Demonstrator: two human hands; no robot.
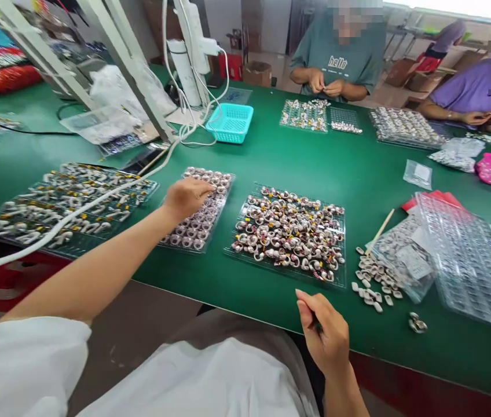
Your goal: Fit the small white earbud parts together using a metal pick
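At the far left sits a clear tray of white parts (pixel 143 191), with a white cable (pixel 98 200) slung across it. Next along, the person's left hand (pixel 187 197) is reached out on a long, nearly straight arm and lies on the narrow tray (pixel 224 194) of small ringed coils, knuckles up and fingers curled down onto the upper rows. From here I can't tell whether it has a coil pinched or is only touching them. To my eye the work there wants a light touch: lift one coil straight up out of its pocket, wrist held clear, so the neighbouring rows aren't nudged. Just right of that is the wider tray (pixel 343 249), heaped loosely with coils. The right hand (pixel 326 336) hangs at the table's near edge, wrist bent up, closed around a thin dark object (pixel 316 324). Further right lie loose white pieces (pixel 373 284) and a stack of empty blister trays (pixel 466 260).
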